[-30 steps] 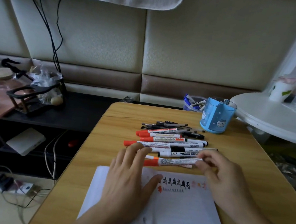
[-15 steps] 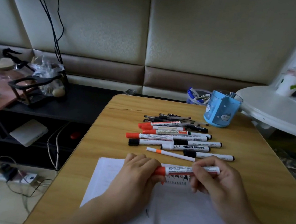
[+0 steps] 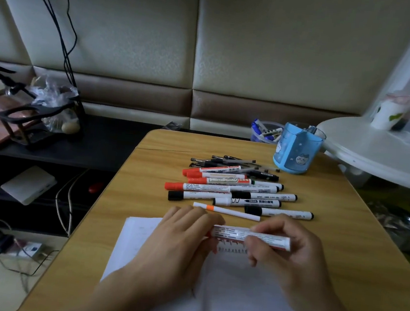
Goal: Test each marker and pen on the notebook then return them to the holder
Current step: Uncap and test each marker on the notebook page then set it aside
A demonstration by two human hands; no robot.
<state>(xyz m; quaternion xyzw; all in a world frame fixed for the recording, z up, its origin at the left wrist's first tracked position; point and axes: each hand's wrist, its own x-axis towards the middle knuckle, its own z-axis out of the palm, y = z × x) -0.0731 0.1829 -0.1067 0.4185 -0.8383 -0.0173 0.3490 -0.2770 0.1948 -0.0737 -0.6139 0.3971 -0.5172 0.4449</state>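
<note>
The wooden surface (image 3: 342, 235) carries everything, and the notebook (image 3: 235, 290) serves as landmark: it lies open at the near edge, white pages up, with a short row of red and dark test marks near its top edge. Beyond the notebook, toward the padded wall, the markers (image 3: 223, 190) lie in a loose pile, mostly side by side, red caps and black caps mixed; behind them is a cluster of dark pens (image 3: 233, 162). A thin white pen (image 3: 227, 211) with an orange band lies alone between the pile and the notebook. The blue holder (image 3: 296, 152) stands upright past the pile, up and to the right of the notebook (a small cat face is printed on its side).

Over the top part of the notebook both hands hold one marker (image 3: 251, 237) level, lifted off the page. The left hand (image 3: 182, 239) is curled around its left end, where a trace of red shows at the fingers. The right hand (image 3: 287, 250) pinches the white barrel toward its right end with curled fingers and thumb. The marker's cap end is covered by the left hand, so I cannot tell whether the cap is on.
</note>
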